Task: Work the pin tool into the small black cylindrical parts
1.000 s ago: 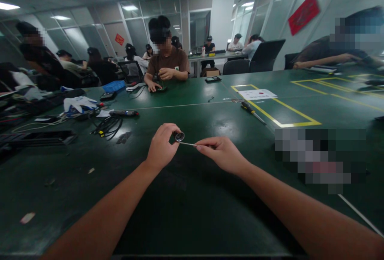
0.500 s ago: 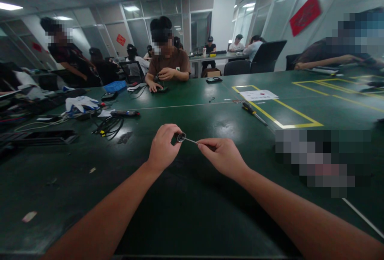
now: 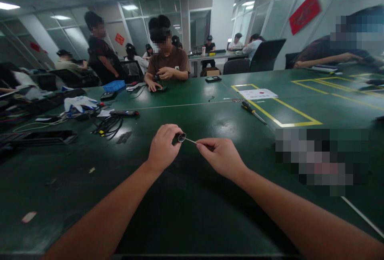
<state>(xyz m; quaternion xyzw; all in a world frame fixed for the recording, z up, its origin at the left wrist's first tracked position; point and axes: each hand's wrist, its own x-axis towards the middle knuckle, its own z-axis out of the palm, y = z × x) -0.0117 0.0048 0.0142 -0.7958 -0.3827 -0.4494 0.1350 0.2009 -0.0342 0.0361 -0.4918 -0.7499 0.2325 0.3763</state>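
Observation:
Above the green table, my left hand point(image 3: 164, 147) is closed around a small dark round part with a shiny metal rim point(image 3: 181, 137); its open end faces right. My right hand point(image 3: 222, 155) grips a screwdriver point(image 3: 191, 141) with a thin metal shaft, its handle mostly hidden in the palm. The shaft's tip reaches the rim of the round part; whether it sits inside or only touches the edge I cannot tell.
A black-and-yellow screwdriver point(image 3: 253, 112) lies ahead to the right, near a paper sheet point(image 3: 258, 93) and yellow tape outlines. White gloves point(image 3: 79, 104), coiled black cable point(image 3: 112, 128) and a blue tray point(image 3: 114, 86) are at left. A co-worker point(image 3: 168, 60) sits opposite.
Both my hands, the round part and the screwdriver keep nearly the same pose. In the left background, a standing person has moved to the right.

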